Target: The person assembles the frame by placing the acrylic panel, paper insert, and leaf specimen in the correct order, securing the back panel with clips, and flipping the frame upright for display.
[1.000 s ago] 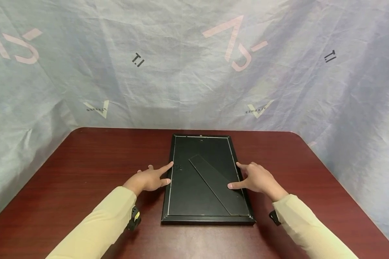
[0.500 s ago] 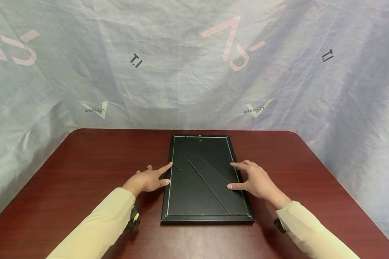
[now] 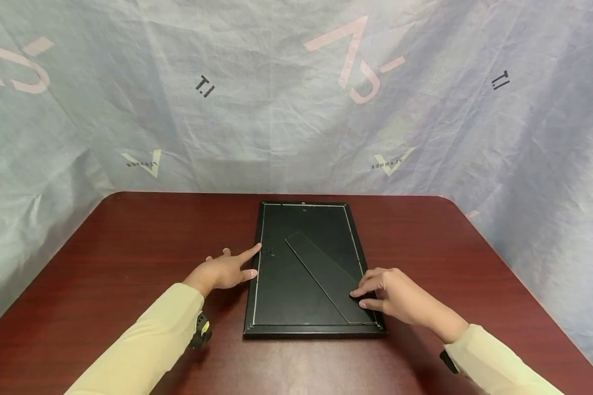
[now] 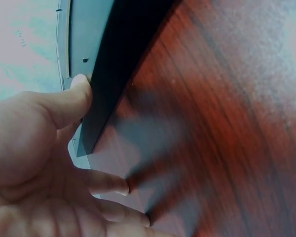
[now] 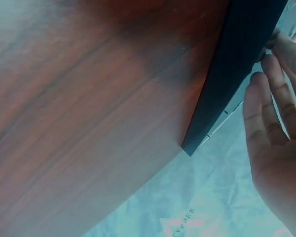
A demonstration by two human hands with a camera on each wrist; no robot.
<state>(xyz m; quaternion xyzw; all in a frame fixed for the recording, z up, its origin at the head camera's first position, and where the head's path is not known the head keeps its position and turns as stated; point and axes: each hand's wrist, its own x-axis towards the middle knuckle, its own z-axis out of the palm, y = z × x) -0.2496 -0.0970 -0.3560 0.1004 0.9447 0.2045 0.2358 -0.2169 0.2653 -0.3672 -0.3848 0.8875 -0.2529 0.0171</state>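
A black picture frame [image 3: 306, 269] lies face down on the table. Its backing and a slanted easel stand [image 3: 321, 274] are uppermost, the stand lying almost flat. My left hand [image 3: 222, 271] is at the frame's left edge, index finger and thumb touching it and the other fingers spread away. In the left wrist view the thumb [image 4: 71, 101] rests against the frame's side [image 4: 113, 64]. My right hand [image 3: 392, 293] is over the lower right part, fingers slightly bent, index fingertip and thumb at the stand's right side. The right wrist view partly hides those fingertips behind the frame's side [image 5: 227, 79].
The dark red wooden table [image 3: 168, 230] spreads around the frame on all sides. Behind it hangs a pale printed cloth [image 3: 267, 109], which also flanks both sides. A dark wrist strap [image 3: 201, 331] shows below the left sleeve.
My right hand has left the frame's right edge and shifted toward the near end of the stand, its fingers drawing closer together. The left hand and the frame have stayed in place.
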